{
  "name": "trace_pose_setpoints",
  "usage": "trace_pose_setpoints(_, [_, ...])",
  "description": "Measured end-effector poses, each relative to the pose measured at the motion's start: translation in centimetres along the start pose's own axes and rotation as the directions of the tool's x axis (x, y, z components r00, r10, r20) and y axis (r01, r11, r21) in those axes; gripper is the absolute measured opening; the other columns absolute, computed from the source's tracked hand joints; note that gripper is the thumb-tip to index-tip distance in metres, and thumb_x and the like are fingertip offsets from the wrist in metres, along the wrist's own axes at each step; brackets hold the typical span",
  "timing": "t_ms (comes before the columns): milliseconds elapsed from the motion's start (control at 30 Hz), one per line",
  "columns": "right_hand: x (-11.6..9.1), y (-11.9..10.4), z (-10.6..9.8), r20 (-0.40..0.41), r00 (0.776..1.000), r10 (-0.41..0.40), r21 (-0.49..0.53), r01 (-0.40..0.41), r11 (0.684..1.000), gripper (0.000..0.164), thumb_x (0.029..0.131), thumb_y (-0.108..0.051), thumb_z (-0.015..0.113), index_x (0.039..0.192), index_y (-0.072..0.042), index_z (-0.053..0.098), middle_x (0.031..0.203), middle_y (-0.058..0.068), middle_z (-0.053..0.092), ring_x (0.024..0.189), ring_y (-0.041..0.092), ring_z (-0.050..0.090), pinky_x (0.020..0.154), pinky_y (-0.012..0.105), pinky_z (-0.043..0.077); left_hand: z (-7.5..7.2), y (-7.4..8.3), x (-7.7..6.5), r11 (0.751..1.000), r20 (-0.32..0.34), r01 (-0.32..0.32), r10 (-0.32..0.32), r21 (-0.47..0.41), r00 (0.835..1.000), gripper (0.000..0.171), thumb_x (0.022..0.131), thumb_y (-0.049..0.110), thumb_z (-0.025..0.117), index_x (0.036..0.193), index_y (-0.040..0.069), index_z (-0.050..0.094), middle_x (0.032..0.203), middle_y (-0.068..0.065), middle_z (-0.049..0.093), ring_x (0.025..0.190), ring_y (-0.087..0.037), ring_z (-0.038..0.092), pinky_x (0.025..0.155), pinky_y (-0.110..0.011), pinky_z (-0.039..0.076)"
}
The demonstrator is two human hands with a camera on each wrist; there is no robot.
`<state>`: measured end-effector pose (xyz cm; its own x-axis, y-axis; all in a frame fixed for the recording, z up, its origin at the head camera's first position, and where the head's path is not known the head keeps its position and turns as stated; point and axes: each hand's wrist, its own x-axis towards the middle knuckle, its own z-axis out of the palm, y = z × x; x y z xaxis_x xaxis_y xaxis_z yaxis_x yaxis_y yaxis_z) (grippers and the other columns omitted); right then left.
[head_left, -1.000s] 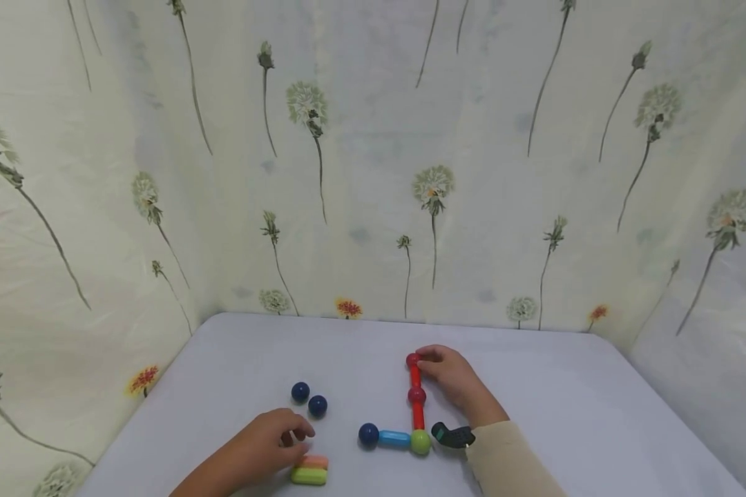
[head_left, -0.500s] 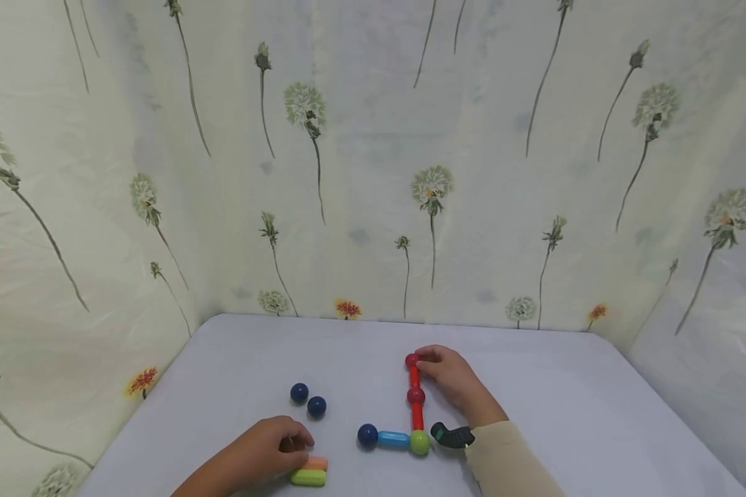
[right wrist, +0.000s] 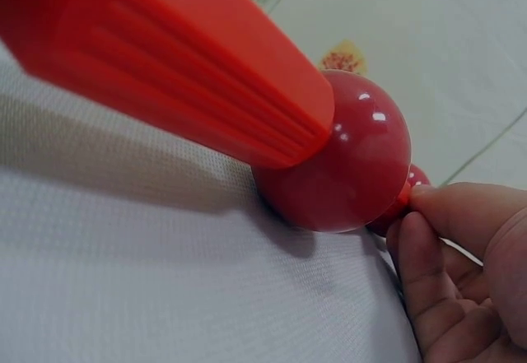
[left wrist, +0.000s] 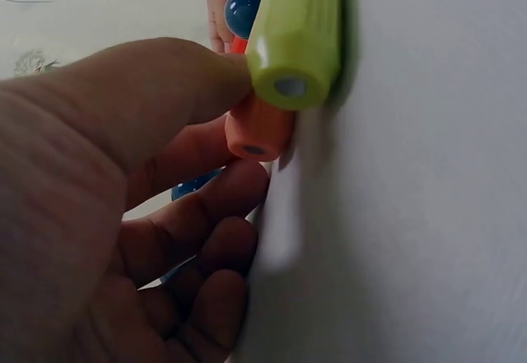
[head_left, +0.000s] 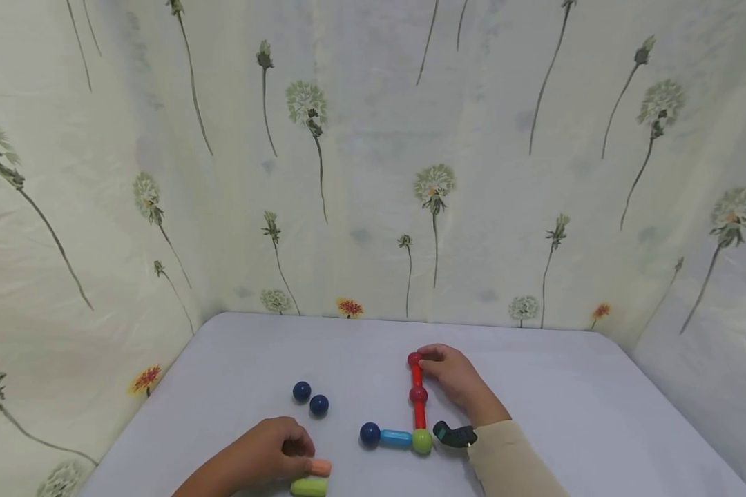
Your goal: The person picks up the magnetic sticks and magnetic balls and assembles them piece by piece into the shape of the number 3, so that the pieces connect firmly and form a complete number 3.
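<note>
My left hand point(head_left: 273, 452) pinches an orange magnetic rod point(head_left: 320, 468) between thumb and index finger, low over the table. A yellow-green magnetic rod point(head_left: 309, 487) lies just in front of it, apart from the orange one. In the left wrist view the green rod point(left wrist: 296, 42) partly covers the orange rod point(left wrist: 259, 128). My right hand point(head_left: 454, 373) pinches the far end of a red rod by the far red ball point(head_left: 414, 358). That joined L-shape also has a middle red ball point(head_left: 418, 394), a near red rod point(right wrist: 181, 58), a green ball point(head_left: 421, 441), a light-blue rod point(head_left: 396, 438) and a dark-blue ball point(head_left: 369, 433).
Two loose dark-blue balls point(head_left: 310, 398) rest on the white table point(head_left: 255, 352) beyond my left hand. A black strap point(head_left: 454, 435) sits on the right wrist by the green ball. A floral curtain point(head_left: 360, 172) hangs behind and at both sides.
My left thumb and index finger have taken hold of the orange rod and moved it slightly right, separating it from the green rod. The right hand stays on the red end.
</note>
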<state>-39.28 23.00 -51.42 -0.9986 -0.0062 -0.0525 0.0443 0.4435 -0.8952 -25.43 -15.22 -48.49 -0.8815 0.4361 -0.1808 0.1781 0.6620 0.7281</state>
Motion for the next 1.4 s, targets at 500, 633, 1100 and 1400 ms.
trace_pose_setpoints(500, [-0.4, 0.5, 0.2, 0.0, 1.0, 0.021, -0.004, -0.021, 1.0, 0.027, 0.099, -0.021, 0.071, 0.126, -0.018, 0.071, 0.126, 0.005, 0.068, 0.119, 0.027, 0.061, 0.102, 0.046, 0.056, 1.0, -0.4, 0.2, 0.998, 0.007, 0.058, -0.058, -0.004, 0.998, 0.034, 0.086, 0.058, 0.08, 0.086, 0.025, 0.077, 0.085, 0.006, 0.068, 0.082, -0.015, 0.059, 0.069, -0.034, 0.049])
trace_pose_setpoints(633, [-0.4, 0.5, 0.0, -0.009, 1.0, 0.016, -0.003, -0.016, 1.0, 0.028, 0.098, -0.02, 0.072, 0.126, -0.018, 0.072, 0.126, 0.006, 0.069, 0.12, 0.027, 0.062, 0.101, 0.046, 0.056, 1.0, -0.2, 0.2, 0.999, -0.014, 0.037, -0.037, 0.002, 0.999, 0.035, 0.085, 0.061, 0.079, 0.085, 0.025, 0.075, 0.083, 0.008, 0.068, 0.08, -0.012, 0.059, 0.068, -0.032, 0.049])
trace_pose_setpoints(1100, [-0.8, -0.2, 0.0, -0.005, 1.0, 0.02, -0.019, -0.02, 1.0, 0.029, 0.099, -0.021, 0.071, 0.128, -0.019, 0.071, 0.129, 0.005, 0.068, 0.122, 0.028, 0.06, 0.102, 0.046, 0.055, 0.0, 0.6, 1.0, 0.987, -0.111, -0.134, 0.143, 0.085, 0.984, 0.014, 0.091, 0.04, 0.081, 0.092, 0.027, 0.077, 0.086, 0.013, 0.064, 0.079, -0.006, 0.054, 0.068, -0.024, 0.047])
trace_pose_setpoints(1400, [-0.8, -0.1, 0.0, -0.009, 1.0, 0.022, -0.034, -0.022, 0.999, 0.029, 0.1, -0.023, 0.07, 0.129, -0.02, 0.071, 0.13, 0.005, 0.068, 0.123, 0.028, 0.06, 0.104, 0.048, 0.054, -0.9, 2.2, 2.7, 0.979, -0.162, -0.171, 0.188, 0.11, 0.969, 0.012, 0.093, 0.037, 0.08, 0.093, 0.025, 0.077, 0.086, 0.011, 0.063, 0.08, -0.008, 0.054, 0.067, -0.024, 0.047])
